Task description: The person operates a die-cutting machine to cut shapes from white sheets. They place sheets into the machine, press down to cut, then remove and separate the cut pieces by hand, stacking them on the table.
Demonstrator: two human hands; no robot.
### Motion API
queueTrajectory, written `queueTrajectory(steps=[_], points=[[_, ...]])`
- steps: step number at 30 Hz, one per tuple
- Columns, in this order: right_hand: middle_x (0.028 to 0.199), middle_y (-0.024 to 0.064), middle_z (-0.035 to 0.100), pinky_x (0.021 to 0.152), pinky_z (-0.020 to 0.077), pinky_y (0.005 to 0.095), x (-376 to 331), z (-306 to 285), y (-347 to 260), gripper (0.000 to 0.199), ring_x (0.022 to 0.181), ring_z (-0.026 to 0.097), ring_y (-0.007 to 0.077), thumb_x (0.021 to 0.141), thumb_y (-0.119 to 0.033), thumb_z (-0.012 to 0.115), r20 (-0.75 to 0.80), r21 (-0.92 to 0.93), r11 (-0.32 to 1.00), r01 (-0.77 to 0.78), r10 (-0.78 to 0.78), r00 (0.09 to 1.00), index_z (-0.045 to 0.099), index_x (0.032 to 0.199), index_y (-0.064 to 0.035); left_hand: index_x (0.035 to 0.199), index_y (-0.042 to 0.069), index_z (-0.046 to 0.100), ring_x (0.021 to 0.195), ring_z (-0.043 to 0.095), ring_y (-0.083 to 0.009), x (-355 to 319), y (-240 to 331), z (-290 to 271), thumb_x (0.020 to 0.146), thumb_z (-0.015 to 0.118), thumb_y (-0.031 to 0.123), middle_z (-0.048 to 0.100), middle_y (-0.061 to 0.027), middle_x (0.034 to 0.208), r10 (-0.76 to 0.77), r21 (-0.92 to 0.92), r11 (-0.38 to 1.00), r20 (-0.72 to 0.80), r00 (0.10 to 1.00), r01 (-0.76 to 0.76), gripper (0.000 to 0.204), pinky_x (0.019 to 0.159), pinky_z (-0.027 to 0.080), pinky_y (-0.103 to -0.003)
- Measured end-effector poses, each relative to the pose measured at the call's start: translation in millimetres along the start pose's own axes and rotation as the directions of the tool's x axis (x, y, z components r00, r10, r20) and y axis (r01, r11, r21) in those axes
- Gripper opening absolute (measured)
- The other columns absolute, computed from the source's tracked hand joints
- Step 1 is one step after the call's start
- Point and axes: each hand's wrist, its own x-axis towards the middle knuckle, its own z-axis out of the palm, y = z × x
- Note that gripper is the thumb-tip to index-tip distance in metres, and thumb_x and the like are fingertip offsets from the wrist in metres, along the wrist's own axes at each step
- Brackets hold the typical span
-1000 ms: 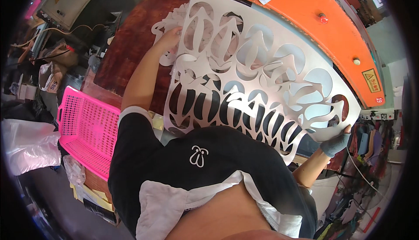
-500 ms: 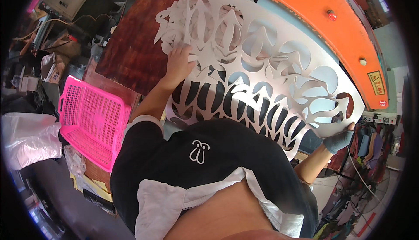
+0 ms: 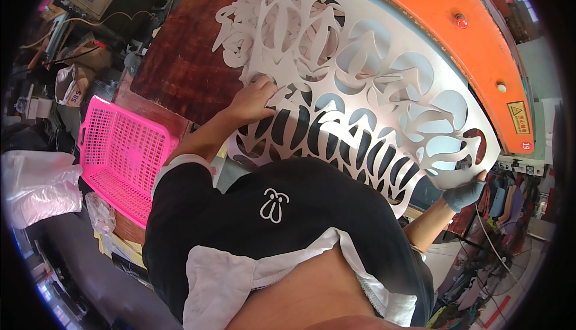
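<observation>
A large white sheet (image 3: 393,43) full of punched-out, rounded openings stretches across the work surface before me. My left hand (image 3: 255,99) is at its left side, fingers curled over the edge and closed on it; the fingertips are partly hidden. At the far right corner my right hand (image 3: 467,193), in a grey glove with the thumb tip bare, grips the sheet's rim. Loose white cut pieces (image 3: 235,53) lie heaped at the sheet's left edge, beyond my left hand. Several cut shapes hang or lie within the openings.
An orange machine (image 3: 423,15) with a red button runs along the far right side. The dark red-brown tabletop (image 3: 180,72) extends to the left. A pink plastic basket (image 3: 126,144) stands at my left, by a clear plastic bag (image 3: 42,189). Coloured strips hang at the right.
My left hand has drawn nearer to me and its fingers have curled over the sheet's edge. The sheet's left part has shifted slightly to the right. My right hand stays at the corner.
</observation>
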Motion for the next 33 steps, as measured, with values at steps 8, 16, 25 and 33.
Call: queueTrajectory(steps=[8, 16, 25, 33], points=[[0.119, 0.0089, 0.054, 0.094, 0.0388, 0.0388, 3, 7, 4, 0.048, 0.108, 0.051, 0.0241, 0.090, -0.036, 0.048, -0.026, -0.047, 0.999, 0.005, -0.007, 1.000, 0.048, 0.124, -0.0026, 0.109, 0.007, 0.047, 0.097, 0.054, -0.0324, 18, -7, 9, 0.063, 0.067, 0.012, 0.050, -0.0135, 0.105, 0.103, 0.150, 0.984, -0.005, 0.995, -0.101, 0.051, 0.076, 0.048, -0.039], [0.111, 0.0095, 0.056, 0.090, 0.0407, 0.0359, 3, 12, 7, 0.044, 0.101, 0.053, 0.0230, 0.091, -0.037, 0.046, -0.046, -0.077, 0.997, 0.012, -0.016, 0.999, 0.051, 0.118, -0.0025, 0.111, 0.005, 0.045, 0.082, 0.054, -0.0168, 25, -50, -25, 0.065, 0.061, 0.003, 0.052, -0.0070, 0.097, -0.194, -0.573, 0.819, -0.239, 0.951, 0.023, 0.049, 0.070, 0.046, -0.029], [0.108, 0.0111, 0.058, 0.089, 0.0413, 0.0351, 11, 4, 9, 0.041, 0.099, 0.054, 0.0234, 0.092, -0.033, 0.043, -0.048, -0.069, 0.998, -0.011, 0.008, 0.999, 0.053, 0.113, 0.0015, 0.122, 0.004, 0.041, 0.097, 0.056, -0.0261, 65, -88, -86, 0.069, 0.058, 0.007, 0.049, -0.0155, 0.115, -0.534, -0.596, 0.748, -0.280, 0.798, 0.292, 0.056, 0.081, 0.048, -0.038], [0.113, 0.0106, 0.059, 0.089, 0.0433, 0.0359, 31, -22, 23, 0.043, 0.100, 0.057, 0.0240, 0.091, -0.030, 0.050, 0.131, 0.079, 0.991, -0.107, 0.097, 0.987, 0.050, 0.122, 0.0001, 0.120, 0.008, 0.049, 0.117, 0.042, -0.0358, 74, -30, -19, 0.067, 0.064, 0.010, 0.045, -0.0169, 0.125, 0.174, 0.403, 0.907, -0.622, 0.763, 0.122, 0.055, 0.096, 0.036, -0.045]])
